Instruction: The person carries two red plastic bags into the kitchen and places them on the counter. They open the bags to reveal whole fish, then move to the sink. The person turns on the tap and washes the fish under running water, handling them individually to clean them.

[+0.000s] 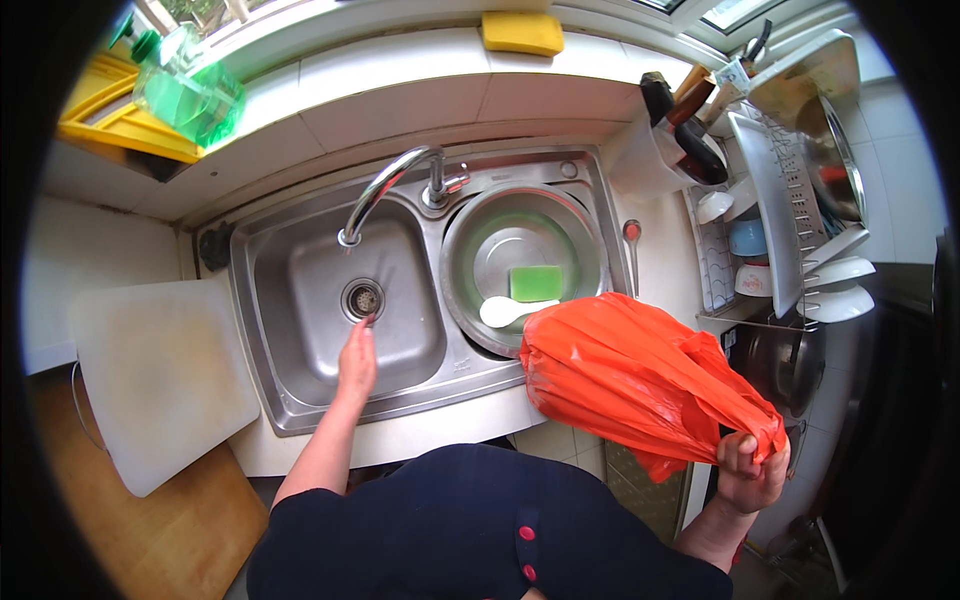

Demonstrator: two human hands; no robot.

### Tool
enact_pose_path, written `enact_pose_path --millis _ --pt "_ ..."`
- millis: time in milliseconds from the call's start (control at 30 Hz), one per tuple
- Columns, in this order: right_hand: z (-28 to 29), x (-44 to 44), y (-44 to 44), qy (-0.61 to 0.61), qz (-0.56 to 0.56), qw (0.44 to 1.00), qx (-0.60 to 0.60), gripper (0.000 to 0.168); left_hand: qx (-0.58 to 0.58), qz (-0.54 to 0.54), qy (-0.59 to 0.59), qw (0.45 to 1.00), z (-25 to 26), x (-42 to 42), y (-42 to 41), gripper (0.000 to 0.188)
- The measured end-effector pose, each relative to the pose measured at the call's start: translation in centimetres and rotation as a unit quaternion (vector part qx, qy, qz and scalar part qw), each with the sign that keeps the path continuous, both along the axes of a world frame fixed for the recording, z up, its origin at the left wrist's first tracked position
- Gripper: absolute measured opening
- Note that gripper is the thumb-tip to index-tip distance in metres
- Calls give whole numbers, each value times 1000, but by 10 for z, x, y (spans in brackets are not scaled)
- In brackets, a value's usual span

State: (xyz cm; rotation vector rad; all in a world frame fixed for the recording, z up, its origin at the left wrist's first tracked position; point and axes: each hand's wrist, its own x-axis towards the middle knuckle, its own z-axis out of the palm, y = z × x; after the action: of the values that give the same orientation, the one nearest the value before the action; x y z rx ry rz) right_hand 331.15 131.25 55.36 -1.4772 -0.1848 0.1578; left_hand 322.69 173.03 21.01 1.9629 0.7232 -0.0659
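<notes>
My left hand (357, 365) reaches over the left basin (322, 330) of a stainless steel double sink, with nothing in it and its fingers extended near the drain strainer (364, 298). On the right, my right hand (754, 469) grips the gathered top of an orange-red plastic bag (615, 367). The bag's bulging end hangs at the sink's right front edge and covers part of a round steel basin (469, 217); its contents are hidden. Inside that round basin lie a green sponge (536, 283) and a white spoon (501, 312). A chrome faucet (390, 180) arches over the left basin.
A white cutting board (165, 375) lies left of the sink. To the right are a metal spoon (632, 247), a utensil holder (637, 154) with knives, and a dish rack (712, 255) of bowls and plates. A yellow sponge (523, 34) and green soap bottle (187, 97) stand along the ledge.
</notes>
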Motion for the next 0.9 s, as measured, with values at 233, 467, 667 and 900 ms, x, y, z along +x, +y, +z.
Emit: enact_pose_path --millis 233,467,667,900 --pt "0 -6 -1 -13 11 1000 -21 40 149 -269 -251 918 62 180 -93 42" --pt "2 -14 -4 28 -45 999 4 44 358 -383 -265 809 10 345 -125 23" --pt "-8 -35 -36 12 -49 999 11 33 372 -399 -250 800 -28 384 -135 14" --pt "2 -17 -7 41 -48 998 16 28 456 -305 -314 775 -33 348 -127 15"
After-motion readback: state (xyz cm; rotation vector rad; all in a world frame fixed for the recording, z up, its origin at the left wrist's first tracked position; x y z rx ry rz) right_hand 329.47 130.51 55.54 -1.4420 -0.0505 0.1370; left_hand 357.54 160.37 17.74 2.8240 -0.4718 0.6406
